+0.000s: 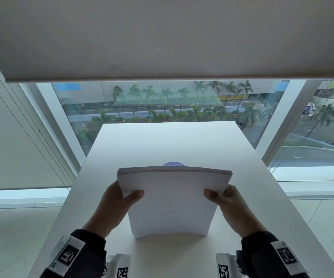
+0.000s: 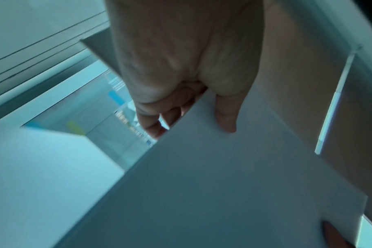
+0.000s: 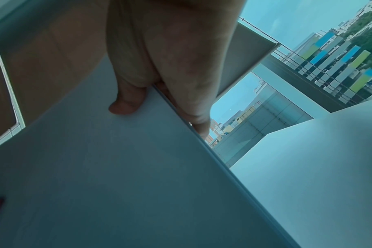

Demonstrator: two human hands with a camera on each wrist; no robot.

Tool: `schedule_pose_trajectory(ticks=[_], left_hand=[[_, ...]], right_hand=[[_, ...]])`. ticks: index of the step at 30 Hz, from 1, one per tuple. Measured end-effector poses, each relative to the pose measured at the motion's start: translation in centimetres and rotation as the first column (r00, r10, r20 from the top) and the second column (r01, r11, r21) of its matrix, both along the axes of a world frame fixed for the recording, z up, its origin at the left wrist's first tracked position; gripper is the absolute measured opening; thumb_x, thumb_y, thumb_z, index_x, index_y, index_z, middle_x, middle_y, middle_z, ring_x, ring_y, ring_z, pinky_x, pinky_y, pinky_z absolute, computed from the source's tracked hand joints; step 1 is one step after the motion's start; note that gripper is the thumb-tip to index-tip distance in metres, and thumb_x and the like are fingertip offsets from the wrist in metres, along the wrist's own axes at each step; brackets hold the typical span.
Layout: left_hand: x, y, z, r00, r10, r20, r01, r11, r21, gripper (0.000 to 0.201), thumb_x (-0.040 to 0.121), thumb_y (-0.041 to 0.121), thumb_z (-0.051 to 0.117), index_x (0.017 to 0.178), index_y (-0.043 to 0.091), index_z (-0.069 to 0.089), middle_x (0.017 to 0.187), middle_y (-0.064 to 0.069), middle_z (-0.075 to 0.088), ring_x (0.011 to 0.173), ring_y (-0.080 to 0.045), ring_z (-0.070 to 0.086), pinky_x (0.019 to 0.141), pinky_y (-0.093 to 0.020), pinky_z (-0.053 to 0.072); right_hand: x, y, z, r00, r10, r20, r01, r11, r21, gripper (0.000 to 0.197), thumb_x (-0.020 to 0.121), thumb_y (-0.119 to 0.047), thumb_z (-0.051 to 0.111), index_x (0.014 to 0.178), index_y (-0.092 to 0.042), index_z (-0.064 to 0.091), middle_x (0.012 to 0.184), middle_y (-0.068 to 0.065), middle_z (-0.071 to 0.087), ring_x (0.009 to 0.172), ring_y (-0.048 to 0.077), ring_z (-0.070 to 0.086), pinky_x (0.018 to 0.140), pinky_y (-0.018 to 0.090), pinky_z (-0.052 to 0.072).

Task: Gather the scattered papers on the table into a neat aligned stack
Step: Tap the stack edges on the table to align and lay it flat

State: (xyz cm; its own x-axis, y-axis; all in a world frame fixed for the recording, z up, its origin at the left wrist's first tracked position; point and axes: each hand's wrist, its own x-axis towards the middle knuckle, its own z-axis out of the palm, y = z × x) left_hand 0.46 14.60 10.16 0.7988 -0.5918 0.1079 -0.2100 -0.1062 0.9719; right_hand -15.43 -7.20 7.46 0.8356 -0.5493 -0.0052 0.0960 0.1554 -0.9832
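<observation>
A thick stack of white papers (image 1: 172,205) stands upright on its lower edge on the white table (image 1: 162,143), bowed slightly toward me. My left hand (image 1: 122,199) grips the stack's left edge, thumb on the near face and fingers behind. My right hand (image 1: 222,199) grips the right edge the same way. In the left wrist view the thumb (image 2: 225,115) presses the paper stack (image 2: 223,193). In the right wrist view the thumb (image 3: 125,104) lies on the paper stack (image 3: 117,176), fingers wrapped behind its edge. The top edges look aligned.
A small purple round shape (image 1: 173,164) peeks out on the table just behind the stack. The table ends at a large window (image 1: 162,105) with a lowered roller blind (image 1: 162,37). Floor (image 1: 12,237) lies on both sides of the narrow table.
</observation>
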Motion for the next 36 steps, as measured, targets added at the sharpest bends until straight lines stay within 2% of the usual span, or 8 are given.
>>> schedule_pose_trajectory(ticks=[5,8,11,15,21,28,33,36], left_hand=[[0.3,0.9,4.6,0.901,0.141,0.411,-0.17,0.985,0.036,0.044,0.067,0.043,0.064,0.108,0.042,0.049,0.099,0.019,0.064,0.085,0.011,0.058,0.081,-0.009,0.043],[-0.6,0.9,7.2,0.627,0.171,0.76,-0.296,0.955,0.029,0.061,0.076,0.041,0.055,0.13,0.012,0.047,0.133,-0.007,0.054,0.125,-0.017,0.045,0.101,-0.038,0.041],[-2.2,0.5,7.5,0.456,-0.136,0.88,-0.295,0.909,0.293,0.062,0.084,0.048,0.046,0.137,0.016,0.04,0.146,-0.007,0.043,0.137,-0.028,0.036,0.11,-0.041,0.03],[-2.8,0.7,6.6,0.533,-0.395,0.748,-0.327,0.719,0.613,0.07,0.085,0.068,0.022,0.136,0.024,0.043,0.141,-0.003,0.052,0.128,-0.03,0.052,0.1,-0.054,0.04],[-2.6,0.7,6.6,0.532,-0.418,0.737,-0.305,0.717,0.627,0.068,0.079,0.063,0.036,0.138,0.029,0.036,0.143,-0.001,0.051,0.131,-0.029,0.049,0.1,-0.054,0.039],[-0.9,1.6,6.2,0.713,-0.234,0.66,-0.186,0.846,0.5,0.079,0.07,0.065,0.041,0.142,0.035,0.033,0.153,0.001,0.033,0.143,-0.023,0.027,0.114,-0.041,0.027],[-0.5,1.9,5.3,0.711,-0.141,0.689,-0.16,0.922,0.353,0.082,0.068,0.058,0.052,0.143,0.032,0.03,0.144,0.01,0.042,0.133,-0.009,0.039,0.108,-0.031,0.033],[0.2,1.8,4.4,0.927,0.001,0.375,-0.067,0.985,0.162,0.096,0.061,0.048,0.077,0.139,0.042,0.023,0.133,0.02,0.045,0.121,0.011,0.043,0.106,-0.029,0.032]], right_hand=[[-0.1,0.1,-0.3,0.994,0.038,0.107,-0.043,0.998,0.047,0.057,0.032,-0.055,0.088,0.074,-0.019,0.08,0.077,-0.004,0.076,0.073,0.006,0.069,0.066,0.015,0.053],[-0.1,0.1,-0.5,0.991,0.05,0.123,-0.056,0.997,0.052,0.056,0.035,-0.055,0.088,0.077,-0.019,0.079,0.08,-0.003,0.076,0.075,0.007,0.069,0.069,0.016,0.053],[-0.2,0.0,-0.6,0.992,0.052,0.115,-0.059,0.997,0.053,0.057,0.036,-0.054,0.088,0.079,-0.017,0.079,0.083,-0.001,0.077,0.078,0.01,0.069,0.071,0.018,0.054],[-0.2,0.0,-0.6,0.991,0.053,0.125,-0.061,0.996,0.061,0.057,0.035,-0.053,0.089,0.078,-0.017,0.079,0.082,-0.001,0.076,0.077,0.01,0.069,0.071,0.018,0.054],[-0.2,0.1,-0.5,0.986,0.065,0.153,-0.076,0.995,0.067,0.052,0.036,-0.052,0.089,0.076,-0.021,0.079,0.081,-0.004,0.076,0.077,0.007,0.068,0.072,0.017,0.054],[-0.3,-0.1,-0.6,0.987,0.082,0.141,-0.09,0.995,0.048,0.052,0.037,-0.051,0.089,0.077,-0.02,0.079,0.083,-0.002,0.077,0.079,0.009,0.069,0.074,0.019,0.054],[-0.3,-0.2,-0.6,0.988,0.075,0.133,-0.081,0.996,0.042,0.053,0.041,-0.051,0.088,0.082,-0.019,0.079,0.088,-0.001,0.076,0.085,0.013,0.068,0.078,0.022,0.053],[-0.2,-0.2,-0.7,0.989,0.076,0.13,-0.081,0.996,0.034,0.053,0.043,-0.051,0.088,0.084,-0.018,0.078,0.09,0.0,0.076,0.086,0.014,0.068,0.08,0.023,0.053]])
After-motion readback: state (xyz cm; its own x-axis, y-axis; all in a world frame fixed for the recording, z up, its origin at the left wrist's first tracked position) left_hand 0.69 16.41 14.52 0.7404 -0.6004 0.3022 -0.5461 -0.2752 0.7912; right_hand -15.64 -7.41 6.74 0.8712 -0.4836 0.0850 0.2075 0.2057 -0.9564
